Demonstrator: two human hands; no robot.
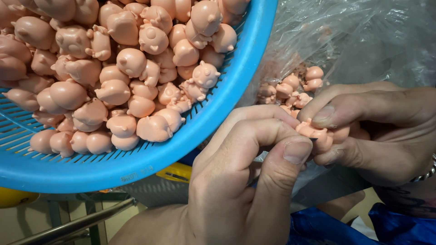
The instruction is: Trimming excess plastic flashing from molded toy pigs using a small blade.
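Note:
My right hand (377, 129) pinches a small pink pig-shaped figure (312, 132) between thumb and fingers. My left hand (247, 174) is closed beside it, thumb tip touching the figure; a thin dark tool seems to sit between its fingers, mostly hidden. Both hands meet just right of a blue slotted basket (213, 115) heaped with several similar pink pig figures (131, 77).
A clear plastic bag (363, 41) behind my hands holds several more pink figures (290, 88). Below the basket are a yellow object (175, 172), a metal bar (77, 222) and blue fabric (399, 227). A metal bracelet (427, 172) is on my right wrist.

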